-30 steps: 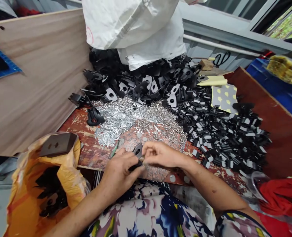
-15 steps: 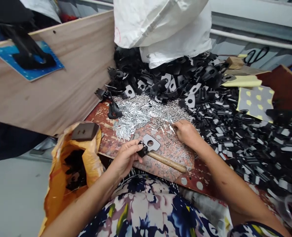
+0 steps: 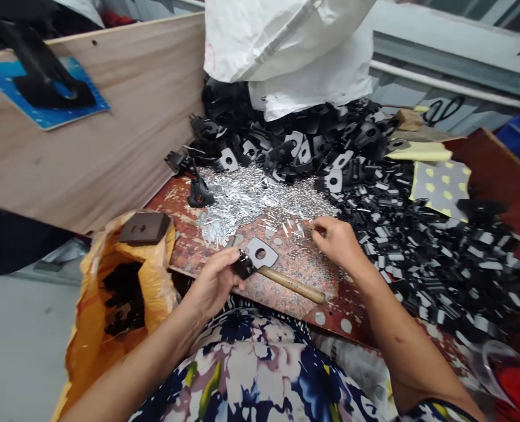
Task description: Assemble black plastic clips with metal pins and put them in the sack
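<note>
The left hand [image 3: 213, 282] is closed around the dark end of a small plate [image 3: 260, 254]. Thumb and fingers pinch it so that its pale face, with one round hole, points up and to the right. The plate hangs just over the near edge of the table [image 3: 181, 246], above a speckled stone slab [image 3: 301, 264] that lies on the worn red top.

A wooden handle [image 3: 292, 284] lies slantwise on the slab. Its upper end runs under the plate, so what it is fixed to is hidden.

The right hand [image 3: 336, 240] rests farther back, palm down. Its fingers are curled and drawn together at the near edge of a heap of small shiny pins [image 3: 251, 199]. Whether a pin is caught between the fingertips cannot be seen.

Behind the pins is a mound of black parts [image 3: 312, 146], many of them showing the same pale face with a hole. It reaches up to a white sack [image 3: 286, 47]. To the right, a spread of small black clips [image 3: 418, 234] covers the table.

On the left a yellow bag [image 3: 110, 328] stands open with dark parts inside and a brown block [image 3: 144, 227] on its rim. Beside it a wooden board [image 3: 88, 135] stands on edge. Scissors [image 3: 444, 109] lie at the back right.
</note>
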The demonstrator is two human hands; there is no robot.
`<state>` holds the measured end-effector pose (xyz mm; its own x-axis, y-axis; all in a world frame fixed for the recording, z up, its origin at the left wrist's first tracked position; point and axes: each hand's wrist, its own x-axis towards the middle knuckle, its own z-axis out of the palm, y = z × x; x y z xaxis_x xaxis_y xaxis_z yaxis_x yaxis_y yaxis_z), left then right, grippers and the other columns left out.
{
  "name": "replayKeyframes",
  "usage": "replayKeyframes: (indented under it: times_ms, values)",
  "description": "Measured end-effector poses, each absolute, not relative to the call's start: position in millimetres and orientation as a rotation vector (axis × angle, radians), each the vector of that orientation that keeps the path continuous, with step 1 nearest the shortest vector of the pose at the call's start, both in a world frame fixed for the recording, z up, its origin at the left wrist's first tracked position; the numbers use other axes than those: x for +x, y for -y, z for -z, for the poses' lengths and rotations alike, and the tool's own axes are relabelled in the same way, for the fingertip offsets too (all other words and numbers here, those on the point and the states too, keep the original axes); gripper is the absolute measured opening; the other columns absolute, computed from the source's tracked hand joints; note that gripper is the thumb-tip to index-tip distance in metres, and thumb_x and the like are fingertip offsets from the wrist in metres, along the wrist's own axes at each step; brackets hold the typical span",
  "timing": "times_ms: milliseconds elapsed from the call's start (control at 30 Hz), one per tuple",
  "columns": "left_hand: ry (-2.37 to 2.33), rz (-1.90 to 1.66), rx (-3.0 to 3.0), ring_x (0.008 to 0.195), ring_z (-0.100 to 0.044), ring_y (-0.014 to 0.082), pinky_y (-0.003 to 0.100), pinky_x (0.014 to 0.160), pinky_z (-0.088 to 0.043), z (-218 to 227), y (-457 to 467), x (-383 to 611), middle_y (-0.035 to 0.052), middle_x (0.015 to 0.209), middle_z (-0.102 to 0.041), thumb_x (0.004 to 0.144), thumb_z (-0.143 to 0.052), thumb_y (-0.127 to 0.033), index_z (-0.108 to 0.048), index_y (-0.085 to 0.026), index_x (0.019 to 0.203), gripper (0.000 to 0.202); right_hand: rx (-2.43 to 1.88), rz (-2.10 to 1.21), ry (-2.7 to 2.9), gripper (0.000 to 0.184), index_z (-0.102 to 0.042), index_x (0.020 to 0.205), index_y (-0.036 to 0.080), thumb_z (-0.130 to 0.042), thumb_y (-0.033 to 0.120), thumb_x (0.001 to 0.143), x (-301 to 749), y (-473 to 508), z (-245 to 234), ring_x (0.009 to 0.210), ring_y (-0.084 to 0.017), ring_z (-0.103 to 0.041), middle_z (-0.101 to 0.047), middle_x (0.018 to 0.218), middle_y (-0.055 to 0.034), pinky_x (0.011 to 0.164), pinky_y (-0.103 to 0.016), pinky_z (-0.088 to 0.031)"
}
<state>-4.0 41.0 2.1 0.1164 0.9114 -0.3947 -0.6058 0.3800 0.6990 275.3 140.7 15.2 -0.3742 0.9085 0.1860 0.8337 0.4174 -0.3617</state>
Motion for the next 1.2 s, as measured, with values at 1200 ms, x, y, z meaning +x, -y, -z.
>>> replayKeyframes:
  times_ms: [1200]
  values:
    - [-1.407,-1.215,1.058,0.091,-0.060,0.0185,0.029,0.080,-0.047,0,15,-50,0.0024,0.100,-0.067,0.092,-0.069,-0.034,-0.062,-0.024,0.120,0.030,-1.089,-0.141,2.551,0.011,-0.063,0.103,0.019,-0.056,0.027,0.100,168,-53,-13,0.087,-0.022,-0.061,-0.071,0.097,-0.0081,0.080,-0.038,-0.043]
